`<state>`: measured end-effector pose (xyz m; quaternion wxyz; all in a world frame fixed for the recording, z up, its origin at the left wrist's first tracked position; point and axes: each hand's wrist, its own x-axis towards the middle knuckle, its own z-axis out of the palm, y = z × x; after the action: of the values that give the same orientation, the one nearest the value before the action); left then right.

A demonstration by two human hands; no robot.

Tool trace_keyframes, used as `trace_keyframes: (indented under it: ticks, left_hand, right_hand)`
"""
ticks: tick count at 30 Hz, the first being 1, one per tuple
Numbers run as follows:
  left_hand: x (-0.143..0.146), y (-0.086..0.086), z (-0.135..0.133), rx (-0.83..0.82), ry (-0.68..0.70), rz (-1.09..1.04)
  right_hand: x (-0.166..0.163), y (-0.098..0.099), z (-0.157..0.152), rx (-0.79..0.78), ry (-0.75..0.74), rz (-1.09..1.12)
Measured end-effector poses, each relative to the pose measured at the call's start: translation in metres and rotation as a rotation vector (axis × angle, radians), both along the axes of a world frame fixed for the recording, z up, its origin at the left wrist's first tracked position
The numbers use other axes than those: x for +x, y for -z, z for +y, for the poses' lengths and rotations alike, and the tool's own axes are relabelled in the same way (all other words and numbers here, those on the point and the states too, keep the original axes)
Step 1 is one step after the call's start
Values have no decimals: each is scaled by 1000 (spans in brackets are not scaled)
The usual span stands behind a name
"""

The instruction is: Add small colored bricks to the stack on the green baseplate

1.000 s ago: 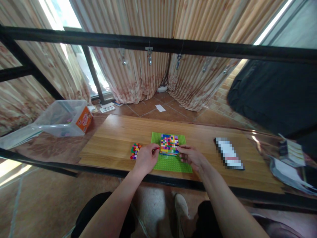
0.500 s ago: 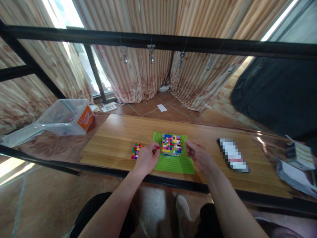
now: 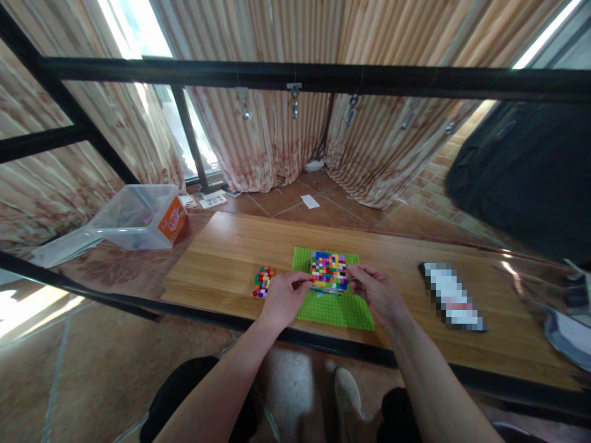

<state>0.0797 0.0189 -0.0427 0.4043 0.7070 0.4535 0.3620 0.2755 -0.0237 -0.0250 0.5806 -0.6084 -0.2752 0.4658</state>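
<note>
A multicoloured brick block [image 3: 329,271] stands on a green baseplate [image 3: 335,307] near the front edge of the wooden table [image 3: 221,258]. The left hand [image 3: 285,297] pinches the block's left side with its fingers together on it; the right hand [image 3: 378,294] clamps the right side. A small pile of loose bricks [image 3: 263,282] lies just left of the baseplate. A clear plastic bin [image 3: 133,216] sits beyond the table's left end.

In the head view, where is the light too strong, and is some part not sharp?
Head view: the window at upper left is overexposed; straight bars bend near the edges; a pixelated patch covers something on the table; the brick block stays sharp.
</note>
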Motion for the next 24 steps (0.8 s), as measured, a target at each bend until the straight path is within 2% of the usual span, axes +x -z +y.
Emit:
trace_keyframes:
  ticks: [7,11,13,18,22,24]
  left_hand:
    - [5,3,1,5,-13,20]
    - [3,3,2,43,-15,68]
    - [1,3,3,59,-17,81]
    - [-4,2,6,84,-5,104]
    - [-6,1,4,93,0,131]
    - [-6,1,3,94,9,143]
  right_hand:
    - [-1,6,2,16,14,-82]
    - [-3,1,-2,116,30,-241]
    - [-6,-2,-11,158,-47,-368]
    - [-17,4,-39,77,-481,-679]
    - [-23,19,-42,-66,-557,-1036]
    - [-25,24,-39,-108,-573,-1119]
